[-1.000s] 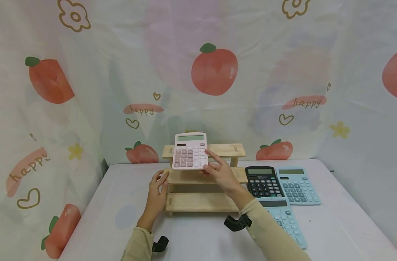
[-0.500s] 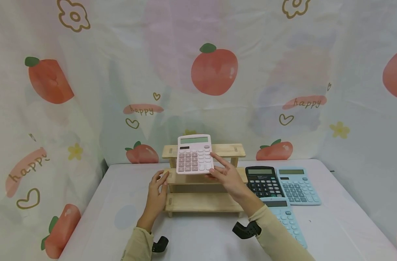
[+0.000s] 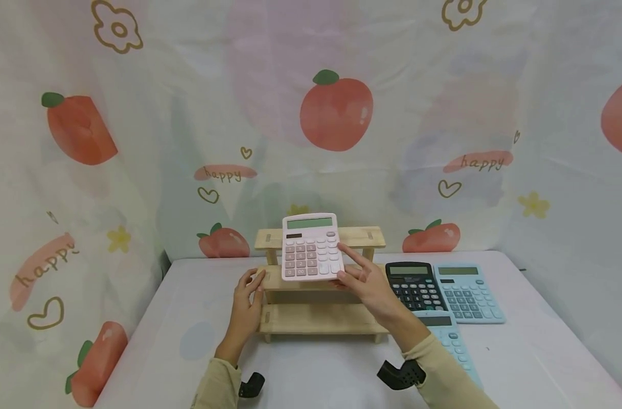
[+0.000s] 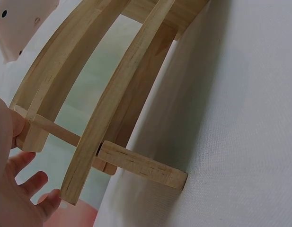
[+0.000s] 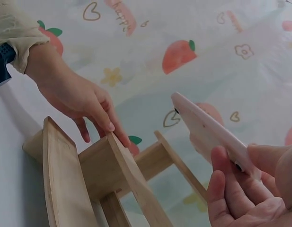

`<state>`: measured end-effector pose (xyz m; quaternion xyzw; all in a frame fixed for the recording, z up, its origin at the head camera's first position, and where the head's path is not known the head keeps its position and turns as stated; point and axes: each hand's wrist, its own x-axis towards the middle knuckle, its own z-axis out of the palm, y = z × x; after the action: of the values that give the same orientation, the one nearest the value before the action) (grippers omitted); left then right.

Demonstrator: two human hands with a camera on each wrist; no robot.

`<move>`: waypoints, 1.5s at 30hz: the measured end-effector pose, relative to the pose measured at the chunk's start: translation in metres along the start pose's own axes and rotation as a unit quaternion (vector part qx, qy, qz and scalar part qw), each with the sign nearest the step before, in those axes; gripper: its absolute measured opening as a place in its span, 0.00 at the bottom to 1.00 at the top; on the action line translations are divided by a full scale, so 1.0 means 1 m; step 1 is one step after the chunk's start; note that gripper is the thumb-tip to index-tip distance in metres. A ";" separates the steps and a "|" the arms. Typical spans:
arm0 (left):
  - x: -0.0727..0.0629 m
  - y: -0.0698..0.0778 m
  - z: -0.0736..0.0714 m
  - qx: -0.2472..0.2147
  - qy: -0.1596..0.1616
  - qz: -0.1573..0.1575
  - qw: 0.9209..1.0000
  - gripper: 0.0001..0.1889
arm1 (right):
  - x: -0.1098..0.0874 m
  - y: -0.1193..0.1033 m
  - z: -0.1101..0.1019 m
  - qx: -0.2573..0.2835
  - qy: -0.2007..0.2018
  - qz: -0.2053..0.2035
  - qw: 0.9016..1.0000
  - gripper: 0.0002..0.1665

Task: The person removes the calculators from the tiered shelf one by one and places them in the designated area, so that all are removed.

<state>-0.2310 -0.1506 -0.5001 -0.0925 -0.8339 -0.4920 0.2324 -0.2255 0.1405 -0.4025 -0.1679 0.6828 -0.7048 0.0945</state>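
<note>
A pink calculator (image 3: 312,250) is held up, tilted with its keys toward me, in front of the upper tiers of a wooden step rack (image 3: 321,318). My right hand (image 3: 369,287) pinches its lower right corner, with the index finger along the side edge. In the right wrist view the calculator (image 5: 216,127) is seen edge-on and stands apart from the rack's boards. My left hand (image 3: 246,304) grips the left end of the rack's middle board; in the left wrist view the lower fingers (image 4: 34,182) are spread beside the board ends.
Right of the rack lie a black calculator (image 3: 415,284) and a blue calculator (image 3: 469,292) side by side. Another blue calculator (image 3: 451,338) lies nearer, partly hidden by my right forearm. A printed cloth backdrop (image 3: 387,187) stands behind the white table (image 3: 198,295).
My right hand has moved the pink calculator rightward, slightly down and nearer. The left hand and the rack have stayed in place.
</note>
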 end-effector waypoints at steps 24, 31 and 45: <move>-0.002 -0.001 0.003 -0.011 -0.010 -0.005 1.000 0.20 | -0.029 0.002 -0.018 -0.023 -0.002 0.002 1.000 0.42; -0.004 0.000 0.002 -0.007 -0.009 -0.006 1.000 0.20 | -0.038 0.003 -0.026 -0.013 -0.011 -0.003 1.000 0.43; -0.002 -0.003 0.002 0.002 0.010 0.021 1.000 0.19 | -0.061 0.008 -0.043 -0.035 -0.015 -0.016 0.999 0.42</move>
<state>-0.2312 -0.1504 -0.5039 -0.1048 -0.8303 -0.4862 0.2516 -0.1854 0.2019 -0.4175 -0.1928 0.7028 -0.6792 0.0872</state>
